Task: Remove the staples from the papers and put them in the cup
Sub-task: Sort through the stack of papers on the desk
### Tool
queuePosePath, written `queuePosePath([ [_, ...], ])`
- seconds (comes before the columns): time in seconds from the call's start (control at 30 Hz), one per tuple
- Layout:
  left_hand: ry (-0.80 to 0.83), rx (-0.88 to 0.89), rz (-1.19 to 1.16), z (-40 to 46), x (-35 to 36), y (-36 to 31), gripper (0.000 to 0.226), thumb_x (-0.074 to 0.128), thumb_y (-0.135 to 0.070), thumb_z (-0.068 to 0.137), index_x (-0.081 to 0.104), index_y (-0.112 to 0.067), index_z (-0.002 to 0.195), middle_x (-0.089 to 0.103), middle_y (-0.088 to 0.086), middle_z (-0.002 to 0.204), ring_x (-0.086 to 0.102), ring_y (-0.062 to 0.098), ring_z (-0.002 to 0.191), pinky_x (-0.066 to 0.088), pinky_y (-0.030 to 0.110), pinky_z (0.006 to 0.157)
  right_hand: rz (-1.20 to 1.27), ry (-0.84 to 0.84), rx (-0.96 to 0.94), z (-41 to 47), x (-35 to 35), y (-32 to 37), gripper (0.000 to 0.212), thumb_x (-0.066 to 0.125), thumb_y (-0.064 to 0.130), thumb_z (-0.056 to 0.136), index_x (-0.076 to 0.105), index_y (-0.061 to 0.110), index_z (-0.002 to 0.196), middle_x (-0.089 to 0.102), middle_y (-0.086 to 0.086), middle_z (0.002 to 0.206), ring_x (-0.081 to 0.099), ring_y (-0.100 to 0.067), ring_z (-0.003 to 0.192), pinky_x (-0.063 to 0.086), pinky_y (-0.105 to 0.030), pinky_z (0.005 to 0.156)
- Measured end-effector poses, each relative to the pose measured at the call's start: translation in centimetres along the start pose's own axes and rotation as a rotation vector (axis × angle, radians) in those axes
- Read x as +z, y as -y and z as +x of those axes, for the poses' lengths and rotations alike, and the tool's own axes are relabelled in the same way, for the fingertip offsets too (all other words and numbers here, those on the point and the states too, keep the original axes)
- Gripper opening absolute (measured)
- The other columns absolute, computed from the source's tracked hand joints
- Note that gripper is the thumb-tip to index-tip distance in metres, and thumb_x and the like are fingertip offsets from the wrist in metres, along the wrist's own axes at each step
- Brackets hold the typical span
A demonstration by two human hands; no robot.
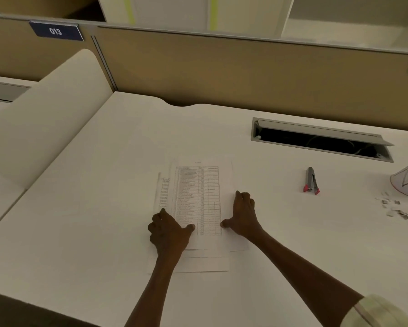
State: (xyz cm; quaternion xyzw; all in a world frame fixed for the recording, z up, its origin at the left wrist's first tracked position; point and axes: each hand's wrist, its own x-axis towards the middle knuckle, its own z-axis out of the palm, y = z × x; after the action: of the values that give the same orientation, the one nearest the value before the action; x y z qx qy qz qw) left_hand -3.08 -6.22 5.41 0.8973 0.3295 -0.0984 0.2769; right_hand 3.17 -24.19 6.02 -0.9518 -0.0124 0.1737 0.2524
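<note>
Head view: I watched one frame from above the desk (92, 208), looking forward and down.
Papers: the papers (198, 199) lay in a loose stack near the middle of the desk, sheets slightly fanned, a printed table on the top sheet.
Left hand: the left hand (168, 230) rested on the stack's left edge — fingers curled under, thumb stretched out flat onto the top sheet; I could not tell whether it gripped the edge.
Right hand: the right hand (243, 214) sat at the stack's right edge, fingers curled, thumb pointing inward onto the paper; grip unclear as well.
Staple remover: the staple remover (311, 181), grey with red tips, lay on the desk well to the right of the papers, touched by neither hand.
Cup: the cup (407, 181), white with a red rim, lay tipped at the far right edge of view.
Scraps: small scraps (395, 208) were scattered on the desk just in front of the cup — too small to say whether staples or paper.
Cable tray: an open cable tray (321, 138) sat in the desk behind the remover.
</note>
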Motion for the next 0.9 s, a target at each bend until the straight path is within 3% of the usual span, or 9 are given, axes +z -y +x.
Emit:
queuePosePath([
  [0.27,0.033,0.124,0.141,-1.3,1.2,-1.0,0.094,0.075,-0.037,0.081,0.017,-0.009,0.15,0.03,0.013,0.147,0.034,0.031,0.132,0.042,0.042,0.1,0.245,-0.019,0.103,0.2,-0.2,0.7,0.081,0.086,0.02,0.067,0.036,0.002,0.129,0.039,-0.014,0.13,0.038,-0.031,0.125,0.04,-0.039,0.1],
  [0.4,0.043,0.11,0.095,-1.1,1.0,-1.0,0.093,0.079,-0.031,0.078,0.021,-0.009,0.148,0.034,0.013,0.143,0.038,0.032,0.129,0.043,0.043,0.099,0.384,-0.053,0.214,0.5,-0.5,0.7,0.066,0.087,0.015,0.062,0.046,0.003,0.112,0.051,-0.013,0.118,0.051,-0.027,0.107,0.051,-0.036,0.082],
  [0.53,0.047,0.109,0.053,-1.0,1.1,-0.8,0.095,0.081,-0.026,0.076,0.023,-0.008,0.148,0.034,0.013,0.143,0.037,0.033,0.129,0.041,0.044,0.101,0.469,-0.045,0.276,0.6,-1.3,0.4,0.047,0.085,0.007,0.067,0.047,0.004,0.093,0.054,-0.007,0.095,0.053,-0.02,0.083,0.045,-0.026,0.061],
  [0.6,0.044,0.115,0.033,-1.1,1.3,-0.7,0.095,0.081,-0.025,0.076,0.022,-0.008,0.149,0.034,0.012,0.144,0.036,0.032,0.13,0.04,0.045,0.102,0.513,-0.047,0.288,0.8,-1.6,0.4,0.047,0.086,0.008,0.066,0.047,0.005,0.093,0.054,-0.006,0.092,0.054,-0.019,0.08,0.049,-0.031,0.065],
  [0.73,0.02,0.14,-0.012,-1.3,1.6,-0.5,0.095,0.081,-0.025,0.076,0.023,-0.009,0.149,0.034,0.011,0.146,0.035,0.031,0.132,0.038,0.045,0.104,0.655,0.019,0.33,1.3,-1.9,0.3,0.045,0.086,0.007,0.065,0.047,0.008,0.087,0.058,-0.01,0.1,0.06,-0.028,0.096,0.056,-0.041,0.082],
  [0.9,0.0,0.175,-0.107,-1.3,2.1,-0.4,0.102,0.085,-0.026,0.07,0.024,-0.009,0.149,0.035,0.012,0.147,0.034,0.031,0.134,0.035,0.045,0.108,0.714,0.015,0.321,1.2,-1.8,-0.9,0.054,0.087,0.005,0.062,0.058,0.003,0.108,0.068,-0.013,0.108,0.067,-0.029,0.094,0.058,-0.045,0.084],
])
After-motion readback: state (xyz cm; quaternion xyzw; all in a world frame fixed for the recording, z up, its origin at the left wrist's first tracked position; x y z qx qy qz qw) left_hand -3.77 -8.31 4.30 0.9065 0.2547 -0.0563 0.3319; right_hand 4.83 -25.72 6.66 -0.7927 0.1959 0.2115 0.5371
